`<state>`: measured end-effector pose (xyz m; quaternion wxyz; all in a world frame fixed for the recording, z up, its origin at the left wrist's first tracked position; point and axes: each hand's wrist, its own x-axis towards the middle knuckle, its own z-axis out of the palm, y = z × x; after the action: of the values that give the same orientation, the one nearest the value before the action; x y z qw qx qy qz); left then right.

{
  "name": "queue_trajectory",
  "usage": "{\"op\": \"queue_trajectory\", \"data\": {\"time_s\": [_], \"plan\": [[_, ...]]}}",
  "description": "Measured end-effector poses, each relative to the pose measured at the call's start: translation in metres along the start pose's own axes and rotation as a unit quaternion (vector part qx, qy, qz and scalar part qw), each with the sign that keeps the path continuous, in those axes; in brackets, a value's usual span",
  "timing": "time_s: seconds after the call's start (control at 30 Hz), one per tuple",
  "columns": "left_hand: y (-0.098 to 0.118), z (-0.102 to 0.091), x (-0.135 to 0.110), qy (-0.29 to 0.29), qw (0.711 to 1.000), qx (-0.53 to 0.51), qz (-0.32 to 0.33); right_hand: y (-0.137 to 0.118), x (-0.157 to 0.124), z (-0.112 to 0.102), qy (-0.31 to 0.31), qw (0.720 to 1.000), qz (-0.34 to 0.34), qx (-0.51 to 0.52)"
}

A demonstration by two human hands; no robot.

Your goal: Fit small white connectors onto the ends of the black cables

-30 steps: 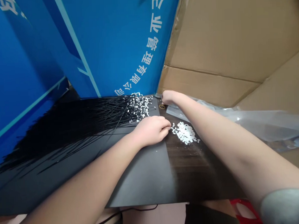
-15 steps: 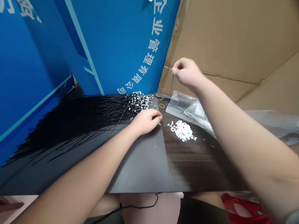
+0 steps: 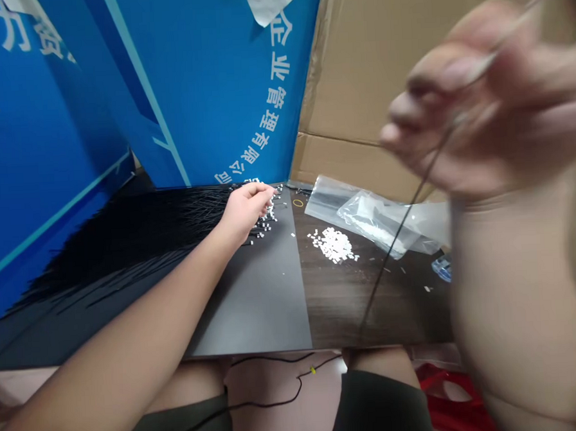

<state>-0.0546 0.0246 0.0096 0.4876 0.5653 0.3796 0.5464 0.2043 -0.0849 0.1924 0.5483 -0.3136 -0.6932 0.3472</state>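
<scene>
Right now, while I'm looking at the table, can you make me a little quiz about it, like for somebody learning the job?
1. True or false: the left hand is at the white-tipped ends of the black strands.

2. Multiple choice: what does the raised right hand hold?
A. A pair of scissors
B. A long, thin dark strand
C. A red cup

3. Fill the gap: the loose pile of white pieces lies on the ____ wooden tabletop.

Key: 1. True. 2. B. 3. Brown.
</scene>
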Motion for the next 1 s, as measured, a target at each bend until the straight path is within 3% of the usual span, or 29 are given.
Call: {"op": "queue_trajectory", "data": {"time_s": [0.03,0.1,0.2,0.27,0.37,1.0], "plan": [[0.004,0.004,-0.005,-0.075,0.995,-0.042,-0.040,0.016,-0.003,0.009,-0.054,0.989,0.041,0.133],[0.012,0.013,-0.018,-0.224,0.963,-0.103,-0.111,0.058,-0.012,0.028,-0.054,0.972,0.072,0.215],[0.015,0.029,-0.037,-0.306,0.925,-0.169,-0.149,0.127,-0.025,0.047,-0.057,0.957,0.120,0.258],[0.012,0.038,-0.043,-0.304,0.921,-0.190,-0.152,0.160,-0.034,0.053,-0.086,0.943,0.161,0.277],[0.004,0.045,-0.045,-0.279,0.929,-0.190,-0.148,0.181,-0.043,0.054,-0.104,0.934,0.187,0.285],[0.008,0.049,-0.048,-0.209,0.964,-0.130,-0.101,0.188,-0.048,0.059,-0.100,0.914,0.198,0.340]]}}
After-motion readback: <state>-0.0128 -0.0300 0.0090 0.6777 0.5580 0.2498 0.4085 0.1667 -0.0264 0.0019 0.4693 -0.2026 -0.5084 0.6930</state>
